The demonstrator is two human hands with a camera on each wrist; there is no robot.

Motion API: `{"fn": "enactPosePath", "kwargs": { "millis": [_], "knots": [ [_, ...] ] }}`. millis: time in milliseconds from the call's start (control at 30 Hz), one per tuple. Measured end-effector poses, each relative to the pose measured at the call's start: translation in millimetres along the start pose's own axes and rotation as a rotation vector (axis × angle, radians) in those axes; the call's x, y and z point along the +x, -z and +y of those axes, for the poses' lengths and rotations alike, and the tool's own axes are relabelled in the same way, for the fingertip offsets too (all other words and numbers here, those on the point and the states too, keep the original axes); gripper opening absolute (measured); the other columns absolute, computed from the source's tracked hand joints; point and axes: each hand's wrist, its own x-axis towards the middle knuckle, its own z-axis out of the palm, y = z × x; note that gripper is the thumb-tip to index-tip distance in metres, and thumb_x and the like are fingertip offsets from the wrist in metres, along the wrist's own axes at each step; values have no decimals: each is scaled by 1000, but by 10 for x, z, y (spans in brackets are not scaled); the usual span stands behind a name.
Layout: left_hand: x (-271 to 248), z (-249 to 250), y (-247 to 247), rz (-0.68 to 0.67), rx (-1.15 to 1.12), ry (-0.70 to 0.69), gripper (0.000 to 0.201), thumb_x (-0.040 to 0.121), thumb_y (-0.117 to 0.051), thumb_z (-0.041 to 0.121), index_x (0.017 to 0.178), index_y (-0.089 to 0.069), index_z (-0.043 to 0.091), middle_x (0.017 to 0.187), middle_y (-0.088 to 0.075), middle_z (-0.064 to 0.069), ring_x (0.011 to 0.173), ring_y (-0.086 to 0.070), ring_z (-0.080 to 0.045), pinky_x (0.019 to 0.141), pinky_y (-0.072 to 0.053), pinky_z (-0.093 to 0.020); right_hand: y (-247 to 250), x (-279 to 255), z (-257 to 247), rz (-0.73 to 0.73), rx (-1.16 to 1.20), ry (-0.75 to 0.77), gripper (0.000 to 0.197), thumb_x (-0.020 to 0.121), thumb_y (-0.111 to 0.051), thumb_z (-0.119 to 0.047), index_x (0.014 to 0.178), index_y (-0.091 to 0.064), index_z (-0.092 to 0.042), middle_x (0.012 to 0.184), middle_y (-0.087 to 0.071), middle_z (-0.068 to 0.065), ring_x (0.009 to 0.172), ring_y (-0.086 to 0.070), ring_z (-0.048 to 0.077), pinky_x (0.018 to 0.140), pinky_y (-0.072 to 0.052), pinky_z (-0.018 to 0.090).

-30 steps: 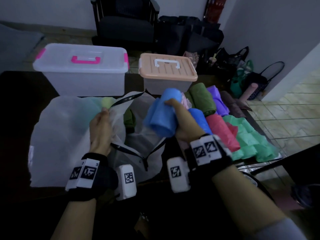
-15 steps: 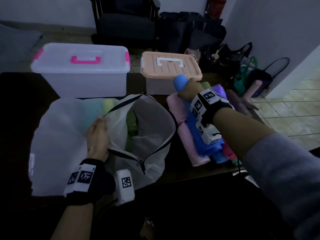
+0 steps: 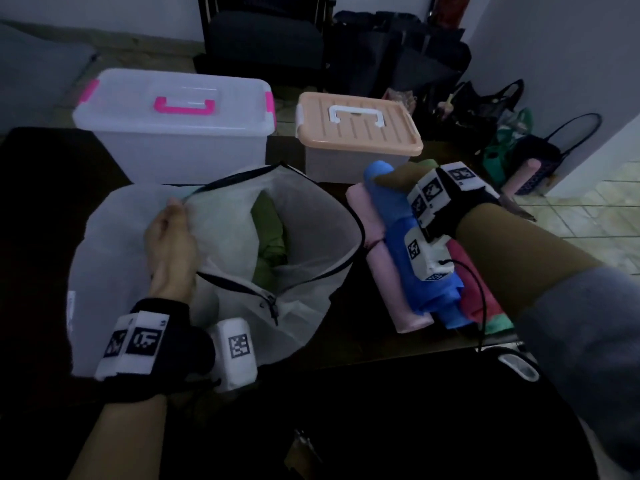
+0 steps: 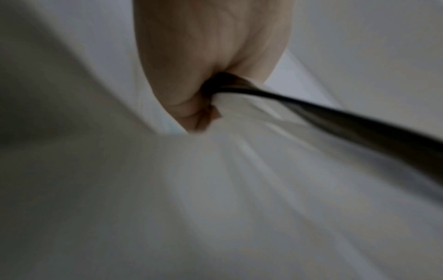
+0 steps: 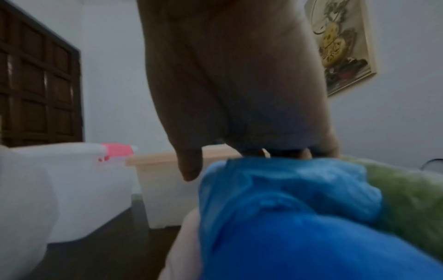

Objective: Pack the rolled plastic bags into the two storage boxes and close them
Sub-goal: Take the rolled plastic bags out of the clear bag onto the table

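The right hand [image 3: 398, 181] lies on top of the blue rolled bag [image 3: 412, 251], fingers curled over its far end beside the peach-lidded box [image 3: 356, 133]. The roll lies beneath the palm and wrist, running back toward the person on the dark table [image 3: 346, 330], touching a pink rolled bag [image 3: 388, 282] on its left. Red and green rolls show at its right, partly hidden by the forearm. The left hand [image 3: 169, 244] pinches the black zipper edge of the white mesh bag [image 3: 304, 216], holding its mouth open; a green roll [image 3: 270, 233] lies inside. The clear box with pink handle [image 3: 180, 129] stands behind the mesh bag. Both boxes have lids on.
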Motion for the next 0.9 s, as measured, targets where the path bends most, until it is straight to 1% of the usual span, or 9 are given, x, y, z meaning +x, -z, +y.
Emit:
{"fn": "enactPosePath", "kwargs": {
  "millis": [133, 233, 333, 433, 500, 600, 767, 833, 900],
  "knots": [
    [123, -3, 185, -22, 67, 85, 41, 98, -34, 45, 115, -59, 16, 113, -60, -3, 106, -57, -20, 99, -45, -38, 125, 74, -94, 83, 120, -36, 56, 97, -43, -43, 131, -48, 1, 135, -49, 20, 124, -47, 33, 88, -37, 31],
    [142, 78, 353, 75, 188, -13, 41, 98, -37, 42, 103, -62, 10, 109, -62, -14, 97, -61, -29, 87, -49, -41, 204, -3, -153, 44, 134, 10, 55, 99, -38, -41, 129, -47, 4, 133, -48, 21, 120, -48, 34, 84, -37, 31],
    [124, 147, 551, 349, 655, -188, 49, 85, -46, 39, 122, -55, 8, 129, -51, -20, 119, -47, -40, 97, -40, -48, 56, -73, -50, 86, 52, 21, 49, 97, -42, -37, 133, -48, -4, 140, -45, 17, 129, -42, 32, 103, -35, 33],
    [31, 177, 534, 290, 795, 139, 68, 86, -53, 40, 139, -31, 3, 148, -26, -21, 134, -26, -40, 108, -23, -50, -173, -185, 95, 58, -72, -38, 57, 96, -42, -43, 145, -30, -16, 151, -27, 17, 139, -26, 34, 115, -20, 41],
    [16, 162, 486, 100, 733, 276, 72, 91, -52, 40, 141, -26, -5, 146, -30, -24, 132, -34, -39, 105, -30, -43, -320, -271, 166, -7, -89, -77, 66, 95, -41, -50, 150, -12, -28, 157, -10, 16, 143, -11, 36, 117, -11, 46],
    [-40, 177, 397, -22, 694, 230, 59, 91, -53, 34, 130, -43, -9, 137, -44, -25, 121, -46, -38, 93, -39, -37, -469, -283, 239, -58, -119, -84, 69, 94, -34, -57, 149, 4, -38, 158, 4, 12, 144, 1, 38, 116, -5, 51],
    [-272, 358, 177, -39, 572, 21, 40, 96, -47, 30, 113, -59, -4, 121, -57, -23, 110, -54, -35, 85, -39, -35, -504, -247, 305, -124, -61, -40, 67, 97, -32, -52, 148, 8, -36, 159, 2, 11, 145, 0, 35, 118, -4, 45],
    [-348, 465, 80, -31, 499, -70, 36, 96, -47, 31, 95, -62, -1, 104, -61, -19, 99, -57, -32, 82, -40, -33, -518, -225, 338, -128, -53, -35, 67, 97, -32, -52, 148, 8, -37, 159, 1, 9, 146, 0, 33, 118, -3, 46],
    [-450, 605, -49, -44, 423, -136, 39, 96, -48, 34, 69, -55, 7, 80, -58, -10, 76, -56, -23, 67, -40, -27, -525, -206, 351, -132, -46, -33, 67, 96, -33, -52, 148, 8, -37, 159, 0, 9, 146, 0, 32, 118, -3, 47]
  ]
}}
